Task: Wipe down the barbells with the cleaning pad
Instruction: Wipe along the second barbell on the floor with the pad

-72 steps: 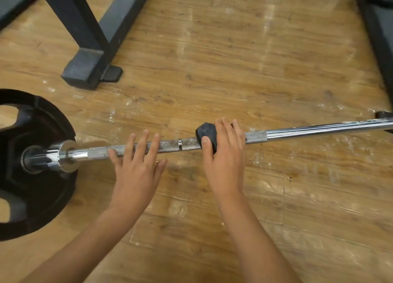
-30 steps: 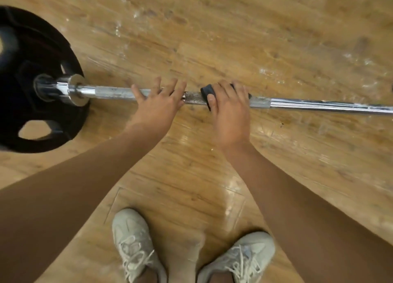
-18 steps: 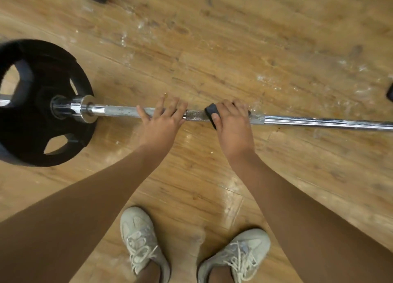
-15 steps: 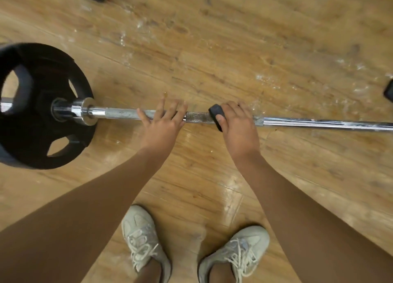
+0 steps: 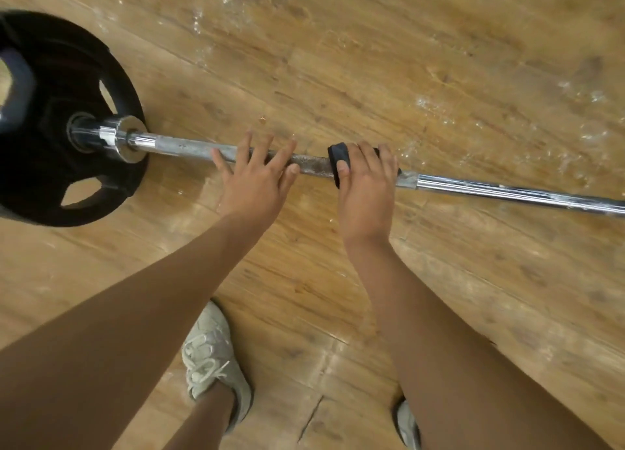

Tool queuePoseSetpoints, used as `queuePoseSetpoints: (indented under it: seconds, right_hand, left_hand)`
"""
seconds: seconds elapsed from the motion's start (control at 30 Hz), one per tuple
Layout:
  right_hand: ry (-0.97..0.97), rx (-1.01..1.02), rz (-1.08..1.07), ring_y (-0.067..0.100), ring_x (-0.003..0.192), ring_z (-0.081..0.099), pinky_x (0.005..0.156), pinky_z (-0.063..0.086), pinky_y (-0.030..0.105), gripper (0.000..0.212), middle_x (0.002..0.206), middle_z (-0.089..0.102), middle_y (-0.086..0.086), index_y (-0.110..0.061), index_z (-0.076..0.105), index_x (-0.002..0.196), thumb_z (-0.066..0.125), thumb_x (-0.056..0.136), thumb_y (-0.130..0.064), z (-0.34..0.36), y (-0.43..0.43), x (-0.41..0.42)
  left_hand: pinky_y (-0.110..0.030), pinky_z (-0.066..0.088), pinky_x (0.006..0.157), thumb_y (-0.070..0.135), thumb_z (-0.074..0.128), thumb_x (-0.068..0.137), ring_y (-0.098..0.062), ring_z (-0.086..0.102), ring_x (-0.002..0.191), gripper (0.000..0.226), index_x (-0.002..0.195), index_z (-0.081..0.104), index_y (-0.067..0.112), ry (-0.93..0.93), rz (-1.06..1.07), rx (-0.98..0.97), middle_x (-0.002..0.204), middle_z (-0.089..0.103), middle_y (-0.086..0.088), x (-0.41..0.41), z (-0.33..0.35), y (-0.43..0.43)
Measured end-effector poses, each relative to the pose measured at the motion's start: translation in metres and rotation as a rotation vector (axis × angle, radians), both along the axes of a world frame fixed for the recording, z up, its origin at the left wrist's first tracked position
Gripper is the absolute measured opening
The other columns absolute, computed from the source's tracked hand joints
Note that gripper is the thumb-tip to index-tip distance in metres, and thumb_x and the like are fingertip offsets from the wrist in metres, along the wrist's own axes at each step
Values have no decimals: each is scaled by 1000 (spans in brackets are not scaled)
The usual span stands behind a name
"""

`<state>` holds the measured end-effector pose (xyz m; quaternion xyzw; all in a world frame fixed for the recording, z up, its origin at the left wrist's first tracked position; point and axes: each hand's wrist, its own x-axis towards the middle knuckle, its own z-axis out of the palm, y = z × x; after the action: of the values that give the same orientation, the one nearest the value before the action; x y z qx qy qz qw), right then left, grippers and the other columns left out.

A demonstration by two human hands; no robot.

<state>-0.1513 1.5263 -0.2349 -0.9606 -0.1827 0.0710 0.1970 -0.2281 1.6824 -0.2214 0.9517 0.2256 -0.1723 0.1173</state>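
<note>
Slippage was my worry: my right hand (image 5: 367, 185) curled round the pad (image 5: 338, 155) on the bar (image 5: 507, 192), my left hand (image 5: 252, 182) only pressed flat and spread beside it, so the bar could roll on its plate (image 5: 50, 165).

Gym: barbell (image 5: 507, 193) w/ 1 black weight plate (image 5: 40, 179) on scuffed wood floor (image 5: 406, 60).

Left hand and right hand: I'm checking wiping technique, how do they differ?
The left hand lies flat, fingers spread, bare on the bar; the right hand curls round the pad. The left hand is nearer the plate than the right hand. Both sit over the bar.
</note>
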Motion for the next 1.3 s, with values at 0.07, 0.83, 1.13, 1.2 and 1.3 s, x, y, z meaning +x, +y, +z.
queuePoseSetpoints:
  seconds: [0.07,0.83,1.13,1.2,1.3]
  right_hand:
    - [1,6,-44,36,140,42,121,24,51,47,136,62,8,-6,64,132,33,105,-31,0,7,-3]
    - [56,-7,-53,35,146,35,124,19,49,40,143,58,8,-5,60,138,45,106,-24,14,12,-34]
    - [43,-7,-86,36,144,39,122,25,51,46,140,61,9,-4,60,137,36,107,-29,8,2,-39]
    - [38,-37,83,35,143,39,124,22,48,46,141,59,8,-5,58,139,37,106,-29,10,-3,-45]
    - [28,-29,121,34,140,43,122,28,46,49,141,60,9,-5,58,139,35,106,-33,7,-33,-33]
  left_hand:
    - [-76,2,115,51,21,108,-34,12,155,52,152,40,32,-7,55,1,157,40,-5,2,-1,-9]
    - [-70,3,119,51,18,108,-30,6,157,53,155,33,32,-30,90,-24,164,28,-5,-23,-1,-20]
    - [-70,3,120,51,24,109,-29,4,158,52,157,31,35,-56,114,-72,167,23,-2,-37,0,-26]
    - [-71,5,119,51,26,108,-30,8,157,52,156,35,34,-74,119,-74,166,27,-3,-41,-1,-27]
    - [-72,7,119,51,28,109,-30,10,157,50,155,36,34,-74,119,-63,165,29,-3,-48,0,-30]
